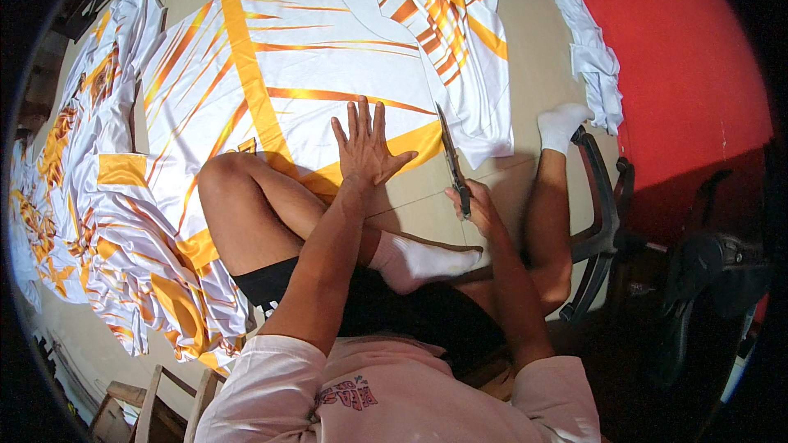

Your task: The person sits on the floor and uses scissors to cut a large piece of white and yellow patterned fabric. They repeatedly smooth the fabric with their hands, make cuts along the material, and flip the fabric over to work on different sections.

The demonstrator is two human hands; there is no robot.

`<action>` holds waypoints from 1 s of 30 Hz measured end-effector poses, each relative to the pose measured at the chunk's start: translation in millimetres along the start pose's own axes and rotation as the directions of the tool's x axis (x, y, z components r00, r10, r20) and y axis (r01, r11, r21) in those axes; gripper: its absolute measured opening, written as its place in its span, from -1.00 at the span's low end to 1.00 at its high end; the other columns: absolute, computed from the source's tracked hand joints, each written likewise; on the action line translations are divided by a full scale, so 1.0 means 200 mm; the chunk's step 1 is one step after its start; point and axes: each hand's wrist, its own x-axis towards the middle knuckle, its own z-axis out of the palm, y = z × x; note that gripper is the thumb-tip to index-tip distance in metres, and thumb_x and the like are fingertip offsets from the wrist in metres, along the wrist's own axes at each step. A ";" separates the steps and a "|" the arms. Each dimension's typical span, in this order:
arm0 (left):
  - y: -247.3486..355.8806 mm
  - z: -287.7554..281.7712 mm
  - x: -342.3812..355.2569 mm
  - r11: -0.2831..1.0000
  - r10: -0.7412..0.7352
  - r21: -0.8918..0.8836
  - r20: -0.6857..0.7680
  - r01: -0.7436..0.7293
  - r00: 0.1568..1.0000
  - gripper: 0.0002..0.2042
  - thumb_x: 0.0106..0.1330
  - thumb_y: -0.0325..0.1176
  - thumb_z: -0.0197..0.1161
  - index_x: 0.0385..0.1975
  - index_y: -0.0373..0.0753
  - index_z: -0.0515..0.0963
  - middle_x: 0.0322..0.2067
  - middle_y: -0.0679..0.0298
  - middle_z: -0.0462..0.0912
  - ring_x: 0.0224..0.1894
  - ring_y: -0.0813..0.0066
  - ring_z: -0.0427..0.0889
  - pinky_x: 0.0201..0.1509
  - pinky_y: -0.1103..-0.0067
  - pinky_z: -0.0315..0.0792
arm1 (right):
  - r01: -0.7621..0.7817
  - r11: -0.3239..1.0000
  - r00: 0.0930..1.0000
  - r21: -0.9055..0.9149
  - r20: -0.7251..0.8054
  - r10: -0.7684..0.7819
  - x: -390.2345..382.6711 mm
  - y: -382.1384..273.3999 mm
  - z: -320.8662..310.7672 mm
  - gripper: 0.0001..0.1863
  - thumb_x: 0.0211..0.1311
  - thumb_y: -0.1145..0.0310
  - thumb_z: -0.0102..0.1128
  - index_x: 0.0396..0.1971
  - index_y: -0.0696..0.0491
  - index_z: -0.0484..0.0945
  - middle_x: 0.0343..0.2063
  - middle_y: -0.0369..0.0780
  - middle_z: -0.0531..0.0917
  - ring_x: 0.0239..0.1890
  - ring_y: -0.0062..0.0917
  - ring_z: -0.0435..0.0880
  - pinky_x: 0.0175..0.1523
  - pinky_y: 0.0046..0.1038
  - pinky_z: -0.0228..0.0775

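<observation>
A wide sheet of white fabric (328, 74) printed with orange and yellow streaks lies spread over the pale floor. My left hand (367, 150) rests palm down near its close edge, fingers spread, on the white and yellow part. To the right, my right hand (478, 205) is closed around the handles of long scissors (451, 154). The blades point away from me, their tip at the fabric's right edge beside a loose, folded piece of the same cloth (484, 107). Whether the blades touch the cloth, I cannot tell.
Crumpled printed cloth (131, 254) is heaped along the left. White cloth (587, 49) lies by the red surface (681, 57) at right. A black chair base (603, 221) stands close to my right leg. Wooden frame pieces (152, 402) are at lower left.
</observation>
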 end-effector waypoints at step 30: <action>0.03 -0.08 0.01 0.999 -0.049 0.023 0.122 0.046 0.991 0.19 0.09 0.60 0.05 0.57 -0.19 -0.05 0.59 -0.03 -0.22 0.63 0.01 -0.35 0.56 -0.14 -0.51 | 0.070 0.993 0.997 -0.096 -0.027 -0.073 0.06 -0.06 0.04 -0.58 0.26 0.12 0.46 -0.60 -0.04 0.41 -0.68 -0.45 0.43 -0.64 -0.76 0.37 -0.54 -0.56 0.21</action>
